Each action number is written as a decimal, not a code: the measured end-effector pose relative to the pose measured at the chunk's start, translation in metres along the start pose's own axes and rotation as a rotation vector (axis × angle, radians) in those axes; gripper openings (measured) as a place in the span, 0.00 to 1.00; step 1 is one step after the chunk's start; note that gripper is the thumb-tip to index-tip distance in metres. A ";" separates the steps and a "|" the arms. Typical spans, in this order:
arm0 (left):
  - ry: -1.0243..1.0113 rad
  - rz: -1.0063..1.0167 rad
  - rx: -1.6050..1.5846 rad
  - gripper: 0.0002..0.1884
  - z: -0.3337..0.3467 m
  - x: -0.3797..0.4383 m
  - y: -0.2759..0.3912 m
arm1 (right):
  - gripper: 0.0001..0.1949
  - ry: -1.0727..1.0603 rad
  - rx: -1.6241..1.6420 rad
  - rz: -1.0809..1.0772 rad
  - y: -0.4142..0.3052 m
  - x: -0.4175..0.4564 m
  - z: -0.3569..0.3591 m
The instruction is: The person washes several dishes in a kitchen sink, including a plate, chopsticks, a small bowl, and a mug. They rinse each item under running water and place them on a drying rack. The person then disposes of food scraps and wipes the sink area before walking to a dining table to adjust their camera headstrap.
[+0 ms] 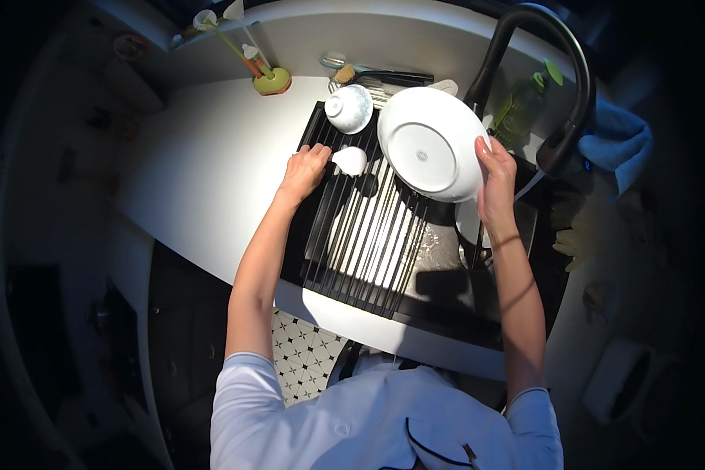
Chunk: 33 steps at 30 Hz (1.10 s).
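My left hand [309,169] is closed around the handle end of a white soup spoon [351,160], whose rounded bowl faces up over the black roll-up drying rack [358,252]. In my right hand [497,176] is a large white dish [426,147], gripped at its right rim with the thumb on the underside. The dish is tilted, and its foot ring faces me. A small patterned bowl [349,109] lies upside down on the rack, left of the dish. Below the dish, the sink [440,247] shows wet metal, and a pale dish [469,222] stands in it, partly hidden.
A black faucet [584,76] arches over the right side, near a green soap bottle [523,111] and a blue cloth [620,144]. Behind the rack lie utensils and a brush [345,73]. A green holder [272,81] with brushes stands on the white counter [211,158].
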<state>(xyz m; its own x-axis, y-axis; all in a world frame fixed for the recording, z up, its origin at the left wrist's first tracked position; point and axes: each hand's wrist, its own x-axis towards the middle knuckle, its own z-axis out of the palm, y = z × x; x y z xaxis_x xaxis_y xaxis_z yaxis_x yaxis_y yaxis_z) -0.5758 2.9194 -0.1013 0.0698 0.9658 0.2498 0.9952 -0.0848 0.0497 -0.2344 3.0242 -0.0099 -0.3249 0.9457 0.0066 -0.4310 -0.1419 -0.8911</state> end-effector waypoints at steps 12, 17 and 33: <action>-0.124 -0.013 -0.185 0.22 -0.034 -0.065 0.013 | 0.20 -0.072 0.263 0.234 0.126 0.108 0.075; 0.101 -0.342 -0.567 0.31 -0.039 -0.018 0.027 | 0.20 0.110 0.219 0.191 0.155 0.123 0.076; 0.306 -0.368 -0.374 0.43 0.028 0.015 0.046 | 0.16 0.151 -0.891 -0.343 0.116 -0.026 -0.029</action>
<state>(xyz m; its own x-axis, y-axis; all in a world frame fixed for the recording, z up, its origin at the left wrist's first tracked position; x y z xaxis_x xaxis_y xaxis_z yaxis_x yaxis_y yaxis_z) -0.5268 2.9368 -0.1222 -0.3529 0.8384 0.4153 0.8544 0.1079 0.5082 -0.2515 2.9918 -0.1266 -0.1616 0.9308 0.3278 0.3344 0.3642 -0.8692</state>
